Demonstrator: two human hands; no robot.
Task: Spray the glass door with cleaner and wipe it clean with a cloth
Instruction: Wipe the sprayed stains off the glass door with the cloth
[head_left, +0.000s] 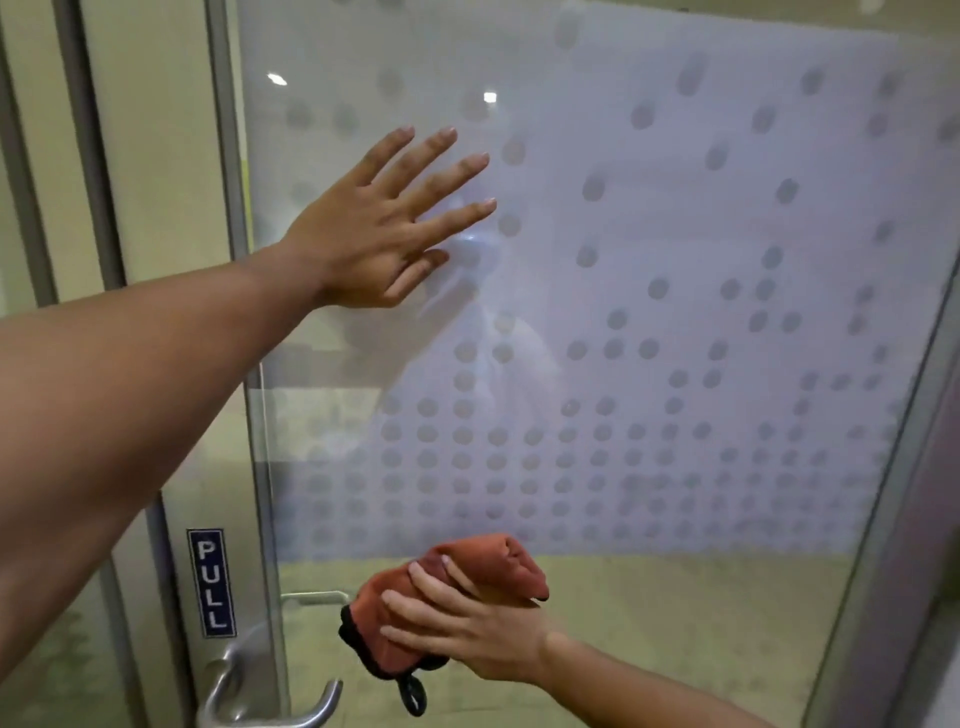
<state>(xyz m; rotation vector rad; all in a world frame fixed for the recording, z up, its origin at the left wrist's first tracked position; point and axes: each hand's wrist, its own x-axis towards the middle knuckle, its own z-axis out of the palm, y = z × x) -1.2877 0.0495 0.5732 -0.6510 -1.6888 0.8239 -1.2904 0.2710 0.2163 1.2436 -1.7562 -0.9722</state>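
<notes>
Head view puts us right at the glass door (675, 260): left hand (379, 239) spread flat, fingers splayed, braced on the pane, gripping nothing. Right hand (467, 629) down low, clutching a bunched rust-orange cloth (483, 566) near the glass. No spray bottle in sight, and I can't make out wet streaks, so my guess is wiping's underway with plenty of pane left. Frosted dot film covers the glass; a PULL sign (212, 582) and lever handle (275, 701) sit on the metal frame at left.

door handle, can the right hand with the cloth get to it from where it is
Probably yes. The right hand holds the cloth just right of the door handle, with nothing between them; the left hand is flat on the glass higher up.
</notes>
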